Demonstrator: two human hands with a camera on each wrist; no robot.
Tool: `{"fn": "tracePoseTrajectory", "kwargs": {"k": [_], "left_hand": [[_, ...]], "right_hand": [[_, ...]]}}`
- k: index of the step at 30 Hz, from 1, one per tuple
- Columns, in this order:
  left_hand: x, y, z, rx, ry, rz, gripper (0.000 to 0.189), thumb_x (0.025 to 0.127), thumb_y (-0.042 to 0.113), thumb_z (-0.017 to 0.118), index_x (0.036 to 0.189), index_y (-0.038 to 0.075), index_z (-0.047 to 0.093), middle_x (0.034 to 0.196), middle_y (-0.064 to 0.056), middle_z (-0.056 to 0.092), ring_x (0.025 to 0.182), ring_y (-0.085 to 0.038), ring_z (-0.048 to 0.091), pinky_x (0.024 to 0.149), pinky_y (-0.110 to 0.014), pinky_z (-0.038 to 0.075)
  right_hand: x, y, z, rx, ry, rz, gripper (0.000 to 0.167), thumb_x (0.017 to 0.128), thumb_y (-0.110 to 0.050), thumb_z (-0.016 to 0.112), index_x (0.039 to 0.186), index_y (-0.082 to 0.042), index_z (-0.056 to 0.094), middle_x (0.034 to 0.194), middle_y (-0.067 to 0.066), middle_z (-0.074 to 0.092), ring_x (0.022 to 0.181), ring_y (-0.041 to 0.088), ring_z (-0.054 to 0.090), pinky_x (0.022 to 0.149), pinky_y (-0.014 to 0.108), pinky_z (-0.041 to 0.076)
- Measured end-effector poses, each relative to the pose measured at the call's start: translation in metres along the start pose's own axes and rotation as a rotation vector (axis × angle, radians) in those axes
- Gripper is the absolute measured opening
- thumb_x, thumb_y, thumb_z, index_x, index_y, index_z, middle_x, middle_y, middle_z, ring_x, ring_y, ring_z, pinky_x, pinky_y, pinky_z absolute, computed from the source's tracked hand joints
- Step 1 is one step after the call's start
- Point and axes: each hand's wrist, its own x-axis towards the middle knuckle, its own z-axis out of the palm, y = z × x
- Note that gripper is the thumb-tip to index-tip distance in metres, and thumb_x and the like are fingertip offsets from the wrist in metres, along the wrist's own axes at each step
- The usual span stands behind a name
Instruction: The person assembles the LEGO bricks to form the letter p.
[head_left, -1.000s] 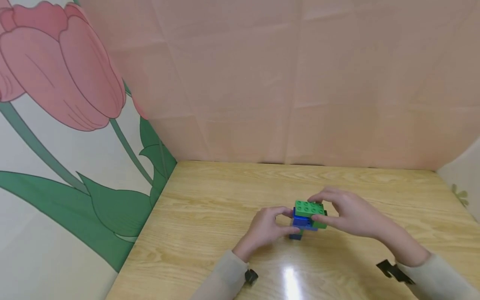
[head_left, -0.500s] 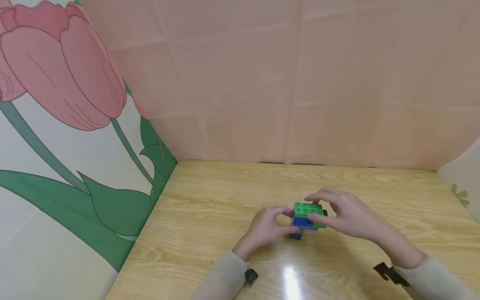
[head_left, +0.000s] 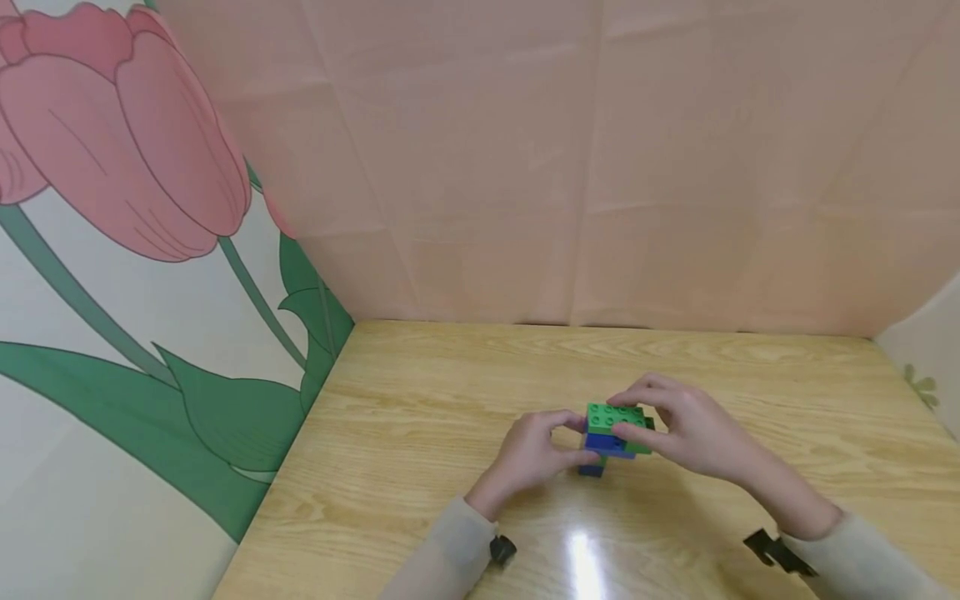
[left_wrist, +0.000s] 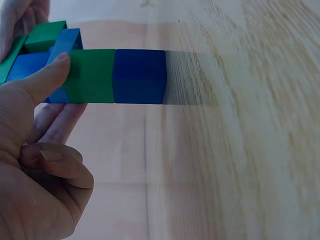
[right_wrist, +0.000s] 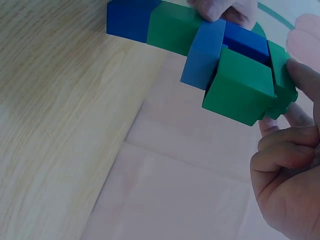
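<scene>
A small tower of toy building bricks stands on the wooden table. Lowest is a dark blue brick [left_wrist: 140, 77], with a green brick [left_wrist: 92, 76] above it. A wider light blue brick [right_wrist: 202, 57] tops that one and juts out to the right. On it sit a blue brick [right_wrist: 246, 41] and another green brick [right_wrist: 240, 85], side by side. A thin green studded brick [head_left: 600, 417] lies across the top. My left hand [head_left: 528, 454] grips the tower's left side between thumb and fingers. My right hand [head_left: 693, 425] pinches the top green brick, thumb at the front, fingers behind.
The wooden table [head_left: 420, 400] reaches back to a pink cloth wall [head_left: 480, 167]. At the left rises a panel with a printed tulip [head_left: 127, 133], and a pale panel [head_left: 926, 358] borders the right. Black straps [head_left: 780, 552] show at the sleeves.
My right hand has shifted slightly left along with the top green brick, which now lies more squarely over the blue brick. The left hand keeps its grip in place.
</scene>
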Motion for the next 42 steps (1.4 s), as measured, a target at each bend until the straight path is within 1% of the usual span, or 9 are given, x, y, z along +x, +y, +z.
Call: {"fn": "tracePoseTrajectory", "kwargs": {"k": [7,13,21,25,29,32,34,38,42], "left_hand": [[-0.001,0.002,0.0,0.012,-0.001,-0.002,0.04,0.087,0.042,0.084,0.122,0.026,0.074,0.115,0.02,0.071,0.115,-0.005,0.065,0.103,-0.03,0.046],[-0.002,0.002,0.0,0.018,-0.004,0.004,0.041,0.087,0.041,0.084,0.123,0.025,0.074,0.116,0.02,0.071,0.114,-0.004,0.064,0.103,-0.03,0.046],[-0.002,0.0,0.001,0.015,-0.007,0.0,0.04,0.087,0.041,0.084,0.122,0.025,0.074,0.115,0.02,0.071,0.114,-0.002,0.063,0.104,-0.031,0.046],[-0.003,0.0,0.002,0.017,-0.01,0.002,0.04,0.087,0.042,0.084,0.122,0.025,0.074,0.115,0.02,0.071,0.114,-0.001,0.063,0.103,-0.031,0.046],[-0.003,-0.001,0.001,0.018,-0.009,0.001,0.04,0.087,0.043,0.084,0.122,0.027,0.074,0.115,0.021,0.071,0.115,-0.001,0.062,0.103,-0.032,0.047],[-0.004,-0.001,0.001,0.018,-0.005,-0.002,0.04,0.087,0.044,0.084,0.122,0.027,0.074,0.115,0.021,0.071,0.116,-0.002,0.062,0.103,-0.033,0.047],[-0.005,-0.001,0.001,0.018,-0.007,-0.007,0.041,0.087,0.044,0.084,0.123,0.027,0.074,0.115,0.022,0.071,0.117,-0.002,0.062,0.104,-0.034,0.047],[-0.006,0.0,0.001,0.011,-0.015,-0.031,0.043,0.086,0.046,0.084,0.124,0.028,0.073,0.116,0.022,0.07,0.119,-0.002,0.061,0.105,-0.036,0.046],[-0.008,0.001,0.002,-0.001,-0.018,-0.06,0.045,0.085,0.047,0.083,0.125,0.03,0.072,0.117,0.024,0.069,0.121,-0.003,0.06,0.106,-0.041,0.046]], "right_hand": [[-0.003,-0.002,0.003,-0.002,0.02,0.011,0.031,0.085,-0.021,0.088,0.114,-0.023,0.078,0.089,-0.018,0.055,0.059,-0.001,0.037,0.047,0.02,0.036],[-0.004,-0.005,0.003,0.011,0.025,0.011,0.031,0.085,-0.02,0.088,0.114,-0.022,0.078,0.088,-0.017,0.054,0.06,-0.001,0.036,0.048,0.02,0.036],[-0.006,-0.003,0.006,0.006,0.006,0.036,0.028,0.086,-0.023,0.087,0.113,-0.023,0.078,0.086,-0.017,0.052,0.06,0.001,0.036,0.048,0.02,0.036],[-0.007,-0.005,0.007,-0.007,0.011,0.045,0.028,0.086,-0.024,0.087,0.113,-0.022,0.079,0.088,-0.017,0.054,0.059,0.001,0.037,0.048,0.021,0.036],[-0.009,-0.006,0.008,-0.027,0.031,0.046,0.03,0.087,-0.025,0.087,0.115,-0.023,0.078,0.097,-0.015,0.061,0.06,0.0,0.04,0.049,0.021,0.038],[-0.012,-0.007,0.011,-0.029,0.084,0.029,0.036,0.084,-0.022,0.089,0.118,-0.021,0.077,0.107,-0.011,0.066,0.06,-0.001,0.039,0.049,0.02,0.038],[-0.017,-0.006,0.013,-0.029,0.146,0.01,0.042,0.08,-0.019,0.091,0.119,-0.019,0.076,0.112,-0.008,0.067,0.06,-0.002,0.037,0.049,0.017,0.036],[-0.029,-0.002,0.018,-0.022,0.285,-0.039,0.053,0.071,-0.014,0.094,0.121,-0.014,0.076,0.115,-0.003,0.068,0.059,-0.006,0.032,0.047,0.013,0.03],[-0.044,0.002,0.023,-0.028,0.359,-0.04,0.053,0.075,-0.023,0.093,0.122,-0.01,0.075,0.116,0.002,0.069,0.059,-0.008,0.031,0.047,0.011,0.028]]}}
